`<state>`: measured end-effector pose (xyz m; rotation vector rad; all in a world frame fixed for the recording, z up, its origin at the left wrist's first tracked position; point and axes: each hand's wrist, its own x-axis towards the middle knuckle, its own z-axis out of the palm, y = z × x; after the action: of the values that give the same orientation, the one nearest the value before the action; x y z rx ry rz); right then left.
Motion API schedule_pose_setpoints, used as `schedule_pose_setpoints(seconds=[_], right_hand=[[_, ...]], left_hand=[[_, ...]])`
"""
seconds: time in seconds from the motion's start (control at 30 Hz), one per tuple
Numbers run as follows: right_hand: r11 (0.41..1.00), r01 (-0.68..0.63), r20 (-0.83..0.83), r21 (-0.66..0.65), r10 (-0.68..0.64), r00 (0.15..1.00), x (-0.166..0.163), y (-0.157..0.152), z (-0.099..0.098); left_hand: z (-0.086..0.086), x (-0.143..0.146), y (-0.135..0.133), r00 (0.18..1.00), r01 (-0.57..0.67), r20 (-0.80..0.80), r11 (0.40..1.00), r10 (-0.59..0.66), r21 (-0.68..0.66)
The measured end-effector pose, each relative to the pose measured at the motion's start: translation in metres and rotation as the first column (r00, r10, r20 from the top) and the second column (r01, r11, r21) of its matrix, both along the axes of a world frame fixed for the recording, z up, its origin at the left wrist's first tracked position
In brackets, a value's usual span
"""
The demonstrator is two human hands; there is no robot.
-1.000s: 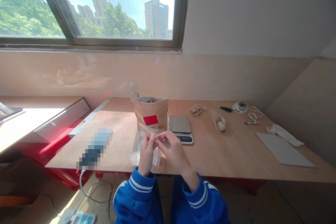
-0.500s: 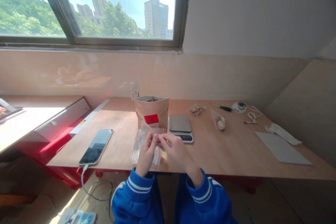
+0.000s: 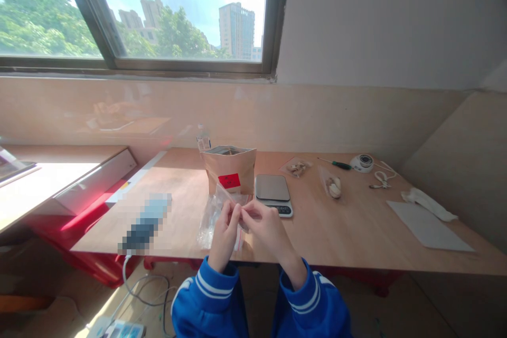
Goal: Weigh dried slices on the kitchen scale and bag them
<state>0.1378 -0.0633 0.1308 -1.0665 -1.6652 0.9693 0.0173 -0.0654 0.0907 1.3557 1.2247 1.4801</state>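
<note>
My left hand (image 3: 225,233) and my right hand (image 3: 266,227) meet over the near edge of the wooden table (image 3: 348,232). Both pinch the top of a small clear zip bag (image 3: 216,208) with a red seal strip, held above a loose pile of similar bags. Just behind stands an open brown paper pouch (image 3: 230,170) with a red label. A small digital scale (image 3: 273,194) sits right of the pouch, close to my right hand.
A phone (image 3: 144,223) on a cable lies at the left. Two small filled bags (image 3: 333,186), a green screwdriver (image 3: 336,163), a round white device (image 3: 363,161), a grey sheet (image 3: 430,228) and white cloth lie at the right. A bottle stands behind the pouch.
My hands stay together at the bag's top, with only small finger shifts. The view has tilted slightly.
</note>
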Motion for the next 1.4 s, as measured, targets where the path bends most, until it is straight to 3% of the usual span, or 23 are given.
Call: schedule_pose_setpoints(seconds=[0.17, 0.27, 0.37, 0.47, 0.57, 0.8, 1.13, 1.4], right_hand=[[0.997, -0.037, -0.151, -0.068, 0.026, 0.988, 0.002, 0.004, -0.005], [0.996, 0.076, -0.177, -0.050, -0.084, 0.981, 0.004, 0.006, -0.007], [0.993, 0.111, -0.151, -0.033, -0.114, 0.982, 0.006, 0.005, -0.003], [0.998, -0.028, -0.091, -0.060, 0.023, 0.996, 0.008, 0.000, 0.003], [0.997, -0.069, 0.023, -0.042, 0.070, 0.997, 0.006, -0.005, 0.006], [0.998, 0.032, 0.130, 0.054, -0.039, 0.991, -0.004, -0.009, 0.005], [0.987, 0.091, -0.107, -0.131, -0.105, 0.989, -0.004, 0.001, -0.010], [0.985, -0.020, -0.236, -0.171, -0.021, 0.972, -0.004, 0.009, -0.022]], left_hand=[[0.006, 0.001, -0.004, 0.999, -0.009, -0.051, 0.999, 0.012, 0.050], [0.010, 0.002, -0.009, 0.998, -0.026, -0.046, 0.997, 0.030, 0.073], [0.011, 0.002, -0.012, 1.000, -0.016, -0.024, 0.998, 0.017, 0.062], [0.010, 0.002, -0.012, 0.999, -0.017, 0.033, 0.998, 0.015, 0.055], [0.010, 0.004, -0.009, 0.987, -0.099, 0.128, 0.994, 0.092, 0.045], [0.009, 0.008, -0.006, 0.981, -0.138, 0.141, 0.990, 0.131, 0.040], [0.004, 0.008, 0.001, 0.993, -0.043, 0.111, 0.999, 0.043, 0.003], [-0.002, 0.007, 0.001, 0.998, -0.036, 0.052, 0.999, 0.034, 0.032]])
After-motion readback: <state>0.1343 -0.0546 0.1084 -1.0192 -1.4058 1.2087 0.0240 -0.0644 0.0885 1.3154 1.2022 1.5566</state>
